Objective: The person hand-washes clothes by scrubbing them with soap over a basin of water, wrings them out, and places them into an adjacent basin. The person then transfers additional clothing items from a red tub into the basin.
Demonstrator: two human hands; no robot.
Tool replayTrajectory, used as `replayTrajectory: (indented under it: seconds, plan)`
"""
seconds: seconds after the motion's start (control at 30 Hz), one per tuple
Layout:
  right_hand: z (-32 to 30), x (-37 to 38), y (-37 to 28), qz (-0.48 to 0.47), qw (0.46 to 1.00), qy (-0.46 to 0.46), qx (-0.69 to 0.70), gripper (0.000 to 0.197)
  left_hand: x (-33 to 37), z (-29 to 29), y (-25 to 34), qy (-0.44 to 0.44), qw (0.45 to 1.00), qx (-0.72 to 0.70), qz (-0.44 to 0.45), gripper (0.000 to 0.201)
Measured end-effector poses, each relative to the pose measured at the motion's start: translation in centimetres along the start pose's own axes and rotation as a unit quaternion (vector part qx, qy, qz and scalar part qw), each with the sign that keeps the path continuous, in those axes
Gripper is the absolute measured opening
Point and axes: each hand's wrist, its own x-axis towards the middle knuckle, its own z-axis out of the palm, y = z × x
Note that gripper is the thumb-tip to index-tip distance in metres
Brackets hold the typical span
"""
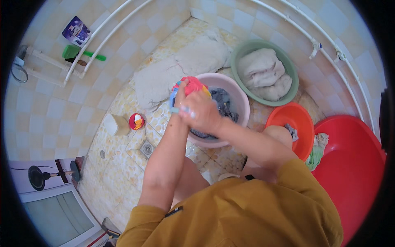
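Note:
Over the left side of a pale pink basin, my two hands are close together. My left hand grips a bright cloth in red-pink, blue and yellow; part of it is hidden behind the fingers. Lying across my left hand and wrist is my right hand, closed and smeared by motion. A small pale blue and white thing shows at its edge; its kind is too blurred to tell. Dark grey clothes lie wet in the basin below.
A green basin holds a bulky whitish fabric, and more whitish fabric lies on the tiled floor. At right are an orange basin and a large red tub. A beige container and red round item stand near the floor drain.

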Motion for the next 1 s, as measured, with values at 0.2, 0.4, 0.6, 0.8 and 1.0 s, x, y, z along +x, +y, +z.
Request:
replayTrajectory:
  seconds: [0.2,0.4,0.6,0.8,1.0]
  plan:
    - [1.1,2.1,5.9,0.200,0.974,0.059,-0.087,0.012,-0.2,3.4,-3.1,0.162,0.976,0.050,0.139,0.045]
    - [0.5,-0.1,-1.0,-0.001,0.999,0.020,0.041,0.015,-0.2,-2.7,0.7,-0.175,0.984,0.012,0.021,0.041]
    - [1.5,2.1,5.4,0.226,0.973,0.017,-0.044,0.010,-0.8,3.5,-2.7,0.176,0.979,0.030,0.102,0.037]
    - [-0.3,1.3,-3.2,0.023,0.997,0.034,0.058,0.012,1.2,-3.8,-0.2,-0.288,0.952,-0.064,0.079,0.030]
    - [1.1,2.7,4.5,0.179,0.983,0.024,-0.027,0.013,-0.7,3.4,-2.1,0.197,0.970,0.034,0.136,0.030]
